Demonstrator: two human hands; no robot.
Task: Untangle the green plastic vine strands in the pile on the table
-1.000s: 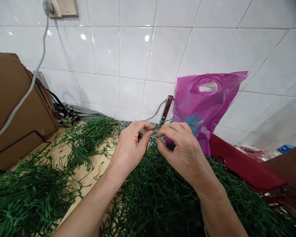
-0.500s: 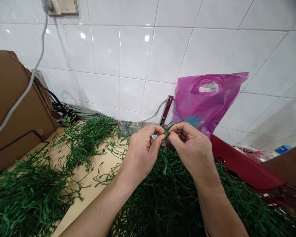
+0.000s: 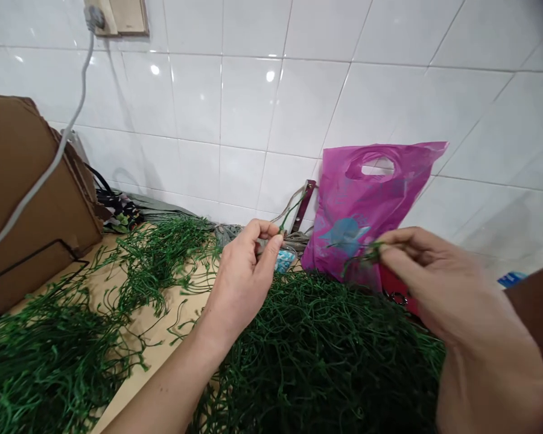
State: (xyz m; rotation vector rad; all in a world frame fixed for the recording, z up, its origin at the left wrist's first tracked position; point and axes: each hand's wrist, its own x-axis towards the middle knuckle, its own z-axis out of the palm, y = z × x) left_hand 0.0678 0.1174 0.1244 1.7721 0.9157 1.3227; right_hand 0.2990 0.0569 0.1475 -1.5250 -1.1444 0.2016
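Note:
My left hand [image 3: 244, 271] pinches a thin green plastic strand [image 3: 288, 214] that sticks up past its thumb, above a small blue and clear item [image 3: 284, 260]. My right hand [image 3: 438, 277], blurred by motion, is out to the right and pinches a short green strand piece [image 3: 366, 254] in front of the pink plastic bag [image 3: 366, 199]. Below both hands lies a big heap of dark green plastic strands [image 3: 317, 355]. A lighter green heap [image 3: 40, 355] covers the left of the beige tabletop [image 3: 163, 337].
A brown cardboard box [image 3: 27, 199] stands at the left with a grey cable [image 3: 49, 163] running up to a wall socket [image 3: 117, 15]. White tiles form the back wall. A red object [image 3: 396, 286] lies behind my right hand, and a brown surface [image 3: 538, 313] is at the far right.
My hands were together pinching strands at the middle. My right hand has pulled away to the right with a green piece, and my left hand has stayed put.

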